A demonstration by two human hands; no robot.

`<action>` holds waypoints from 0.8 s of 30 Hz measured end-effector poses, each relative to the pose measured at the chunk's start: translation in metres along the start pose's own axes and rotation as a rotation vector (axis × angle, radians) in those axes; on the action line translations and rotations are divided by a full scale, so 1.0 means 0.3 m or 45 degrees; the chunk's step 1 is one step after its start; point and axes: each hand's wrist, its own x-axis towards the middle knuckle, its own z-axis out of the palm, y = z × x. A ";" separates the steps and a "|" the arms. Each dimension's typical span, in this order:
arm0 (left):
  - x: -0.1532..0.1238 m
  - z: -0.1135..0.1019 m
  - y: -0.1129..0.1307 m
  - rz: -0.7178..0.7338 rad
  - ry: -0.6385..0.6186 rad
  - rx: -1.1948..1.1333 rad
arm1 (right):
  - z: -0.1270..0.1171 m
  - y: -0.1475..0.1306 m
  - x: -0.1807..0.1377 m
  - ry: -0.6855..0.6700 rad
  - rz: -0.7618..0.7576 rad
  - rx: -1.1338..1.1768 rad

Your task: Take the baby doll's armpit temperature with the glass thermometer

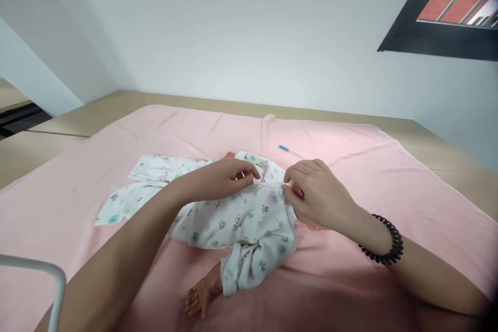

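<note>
White printed cotton-like baby garment (237, 220), long-sleeved, patterned with small green, yellow and pink motifs: 1 piece, worn by a brown, smooth-surfaced baby doll (212, 280) that lies directly beneath the 2 hands.

Left hand (237, 175): bare, above the upper front of the garment, fingers partly curled, a narrow space between thumb and forefinger; whether fabric is caught there cannot be told.

Right hand (313, 187): bare, just beside the left, thumb and forefinger drawn together at the garment's upper edge, appearing to pinch it; this hand covers most of the doll's head. Black coiled wristband (389, 238): 1, on the right wrist.

Doll's arm: 1, sleeved in the same print, on the near side of the grip, small hand resting palm-down or nearly so.

Flat white printed fabric lengths (124, 202): 2, left of the grip, partly behind the left forearm.

Slim pen with blue cap (284, 148): 1, just beyond the right hand.

Pink cloth (369, 171): 1, lightly creased, under everything listed.

Light wood-toned tabletop (72, 120): showing past the cloth, beyond the grip and to both sides.
</note>
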 end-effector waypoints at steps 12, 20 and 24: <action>0.003 0.019 0.007 0.183 -0.070 -0.002 | 0.196 -0.200 -0.116 0.409 -0.551 -0.078; -0.002 0.020 0.013 0.268 -0.036 0.064 | 0.221 -0.191 -0.115 0.466 -0.494 0.025; 0.001 0.023 0.016 0.262 -0.023 0.061 | 0.234 -0.188 -0.124 0.397 -0.507 0.011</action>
